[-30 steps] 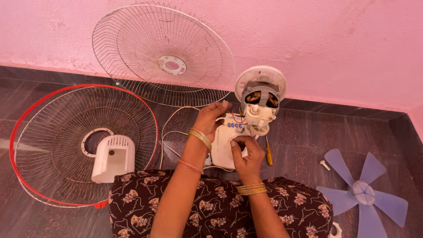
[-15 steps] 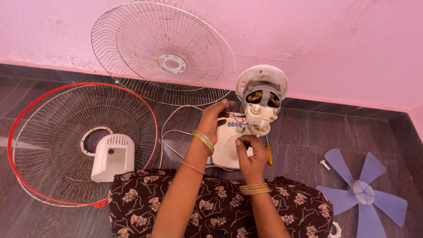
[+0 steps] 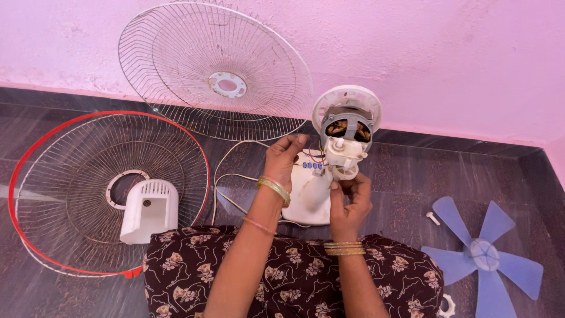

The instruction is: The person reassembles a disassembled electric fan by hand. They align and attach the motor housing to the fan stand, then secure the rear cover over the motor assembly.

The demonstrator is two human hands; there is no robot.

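Sitting on the dark tiled floor (image 3: pixel 88 294) against a pink wall (image 3: pixel 441 59), the person works on a dismantled fan whose white base (image 3: pixel 306 197) lies between the two hands, just ahead of a floral-patterned lap. The left hand (image 3: pixel 283 158) rests on the upper left edge of the base, fingers curled over it near the red wires and the row of blue buttons (image 3: pixel 312 165); its grip is narrow, pinching at that edge, though whether it holds a wire or only the plastic cannot be told. The right hand (image 3: pixel 348 197) is closed around the lower neck of the motor unit (image 3: pixel 344 132), thumb and fingers touching the white housing just beneath the exposed copper windings, so the motor stands upright above the base. A white cord (image 3: pixel 226 176) loops on the floor to the left of the base. Further left lies a red-rimmed wire guard (image 3: pixel 70 147) with a white rear motor cover (image 3: pixel 148 209) resting on it, and a second bare wire guard (image 3: pixel 215 70) leans against the wall. Well apart to the right lie the pale blue blade (image 3: pixel 485 256) and a small white screw (image 3: pixel 433 218).
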